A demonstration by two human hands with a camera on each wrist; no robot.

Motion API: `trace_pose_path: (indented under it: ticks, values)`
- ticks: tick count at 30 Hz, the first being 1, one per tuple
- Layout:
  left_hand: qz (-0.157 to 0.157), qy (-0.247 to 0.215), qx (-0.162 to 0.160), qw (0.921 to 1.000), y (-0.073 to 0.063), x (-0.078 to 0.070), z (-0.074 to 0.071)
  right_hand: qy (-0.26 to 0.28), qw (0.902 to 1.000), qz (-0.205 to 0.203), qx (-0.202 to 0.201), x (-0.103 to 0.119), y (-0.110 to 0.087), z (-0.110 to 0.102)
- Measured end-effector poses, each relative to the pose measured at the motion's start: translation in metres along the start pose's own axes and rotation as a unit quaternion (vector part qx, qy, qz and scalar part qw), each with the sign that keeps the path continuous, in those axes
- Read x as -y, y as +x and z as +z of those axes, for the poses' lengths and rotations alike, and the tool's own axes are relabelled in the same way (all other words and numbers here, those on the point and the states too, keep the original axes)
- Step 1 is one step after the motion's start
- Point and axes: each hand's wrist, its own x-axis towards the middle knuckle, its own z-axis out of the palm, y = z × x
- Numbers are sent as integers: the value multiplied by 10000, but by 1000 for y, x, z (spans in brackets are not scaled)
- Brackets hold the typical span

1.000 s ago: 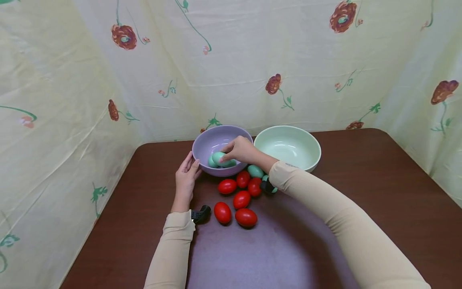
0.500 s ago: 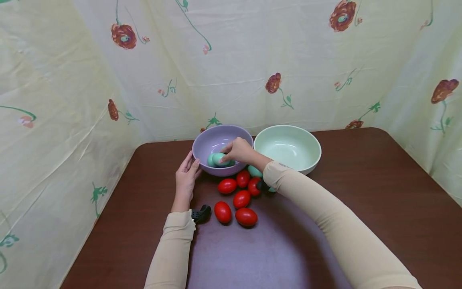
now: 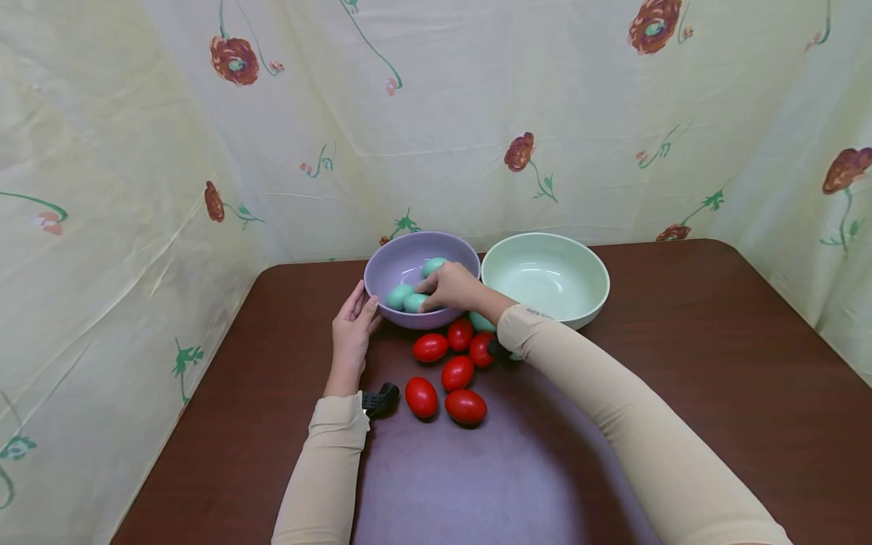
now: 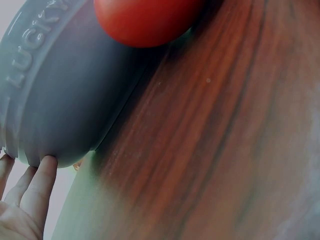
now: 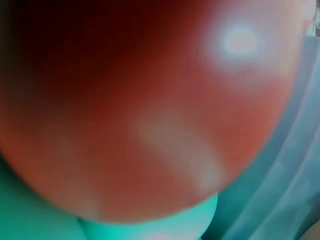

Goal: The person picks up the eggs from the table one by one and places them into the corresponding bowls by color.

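Observation:
A purple bowl [image 3: 390, 261] stands at the back of the table with several pale green eggs in it. My right hand [image 3: 455, 288] reaches into this bowl, its thumb and fingers around one end of a green egg [image 3: 415, 302]. Beside that lies another green egg [image 3: 399, 296], and a third green egg [image 3: 434, 266] shows behind the hand. My left hand [image 3: 350, 333] touches the bowl's left side, fingers fairly straight; in the left wrist view the fingers [image 4: 42, 180] press against the outer wall. A red egg [image 5: 150, 110] fills most of the right wrist view.
To the right of the purple bowl stands a pale green bowl [image 3: 538, 265]. Several red eggs [image 3: 457, 373] lie in front of the purple bowl. A green egg [image 3: 481, 322] on the table is partly hidden by my right forearm. A floral curtain [image 3: 436, 113] hangs behind.
The green eggs in the purple bowl have shifted: one now lies farther back, and the one at my right fingers sits lower. My left hand stays at the bowl. The head view has tilted slightly.

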Motion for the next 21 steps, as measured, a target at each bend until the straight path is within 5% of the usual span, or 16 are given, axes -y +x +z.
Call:
trace_pose_path:
  ticks: [12, 21]
  values:
    - [180, 87, -81, 9998, 14, 20, -5, -235, 9997, -54, 7, 1, 0, 2]
    - [172, 136, -126, 9997, 13, 20, -5, 1082, 9905, 337, -782, 8, -15, 1]
